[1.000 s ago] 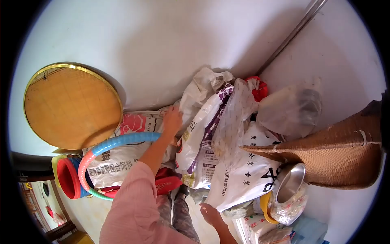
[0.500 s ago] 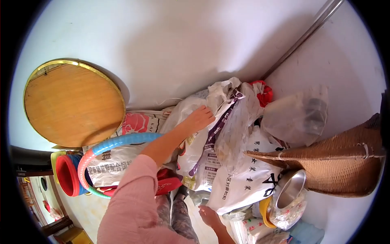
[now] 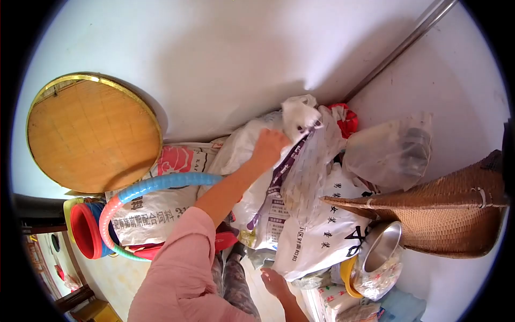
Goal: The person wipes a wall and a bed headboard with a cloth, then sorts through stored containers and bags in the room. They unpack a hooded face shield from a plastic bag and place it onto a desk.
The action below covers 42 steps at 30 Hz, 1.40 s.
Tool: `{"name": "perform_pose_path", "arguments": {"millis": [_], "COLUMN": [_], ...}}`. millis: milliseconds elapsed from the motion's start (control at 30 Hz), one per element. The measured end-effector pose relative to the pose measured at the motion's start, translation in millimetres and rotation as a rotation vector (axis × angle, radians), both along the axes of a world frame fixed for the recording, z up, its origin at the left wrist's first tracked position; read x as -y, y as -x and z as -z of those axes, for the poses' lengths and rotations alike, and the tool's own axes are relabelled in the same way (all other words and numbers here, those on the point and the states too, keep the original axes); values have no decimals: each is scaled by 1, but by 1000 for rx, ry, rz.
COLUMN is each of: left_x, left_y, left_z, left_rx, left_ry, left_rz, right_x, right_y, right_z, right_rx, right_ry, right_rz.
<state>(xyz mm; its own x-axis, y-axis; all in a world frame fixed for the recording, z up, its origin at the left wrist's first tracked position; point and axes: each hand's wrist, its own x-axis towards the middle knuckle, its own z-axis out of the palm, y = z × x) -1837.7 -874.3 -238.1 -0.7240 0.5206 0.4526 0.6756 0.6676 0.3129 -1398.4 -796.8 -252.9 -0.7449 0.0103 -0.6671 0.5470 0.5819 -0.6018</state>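
Note:
My left hand (image 3: pixel 272 146), at the end of the pink sleeve, is closed on a white plastic bag (image 3: pixel 241 142) in the pile by the wall. Motion blurs its fingers slightly. Just beyond it, the bag's crumpled white top (image 3: pixel 301 115) stands up, with a purple printed strip (image 3: pixel 287 163) running down beside it. Lower down, my right hand (image 3: pixel 276 283) is held loosely, fingers slightly bent and apart, with nothing visible in it. It lies close to the bottom edge of a white bag with black lettering (image 3: pixel 316 236); whether they touch I cannot tell.
A round woven tray (image 3: pixel 94 134) leans on the wall at left. Near it are a coloured hoop (image 3: pixel 155 187), a red bucket (image 3: pixel 86 231) and a printed feed sack (image 3: pixel 145 222). At right are a wicker basket (image 3: pixel 456 228), a metal bowl (image 3: pixel 383 247) and a clear bag (image 3: pixel 389 153).
My left hand has risen slightly and closed into a tighter fist. The crumpled bag top has shifted and bunched up. My right hand has hardly moved; the view has shifted a little.

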Motion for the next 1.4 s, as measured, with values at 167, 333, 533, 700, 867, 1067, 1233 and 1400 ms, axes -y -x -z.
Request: {"name": "perform_pose_path", "arguments": {"millis": [167, 333, 533, 700, 867, 1067, 1233, 1400], "left_x": [17, 14, 8, 7, 39, 125, 186, 182], "left_y": [-22, 2, 29, 43, 48, -28, -132, -164], "left_z": [15, 5, 21, 32, 13, -76, -80, -61], "left_rx": [-198, -204, 567, 586, 489, 709, 611, 422], "left_ry": [117, 62, -442, -389, -48, -472, -604, -487], "left_rz": [325, -114, -553, -566, -431, -499, -389, -252], "right_x": [1, 2, -2, -14, -29, -49, -61, -12], "right_y": [-3, -2, -1, -18, -40, -51, -29, 137], "right_z": [8, 8, 12, 29, 30, 45, 25, -105], "right_rx": [60, 90, -40, -125, -249, -382, -325, -353], "right_ry": [-8, -30, 0, -5, 14, -35, -88, 399], "right_rz": [-34, -44, 44, 134, 270, 291, 318, 544]}}
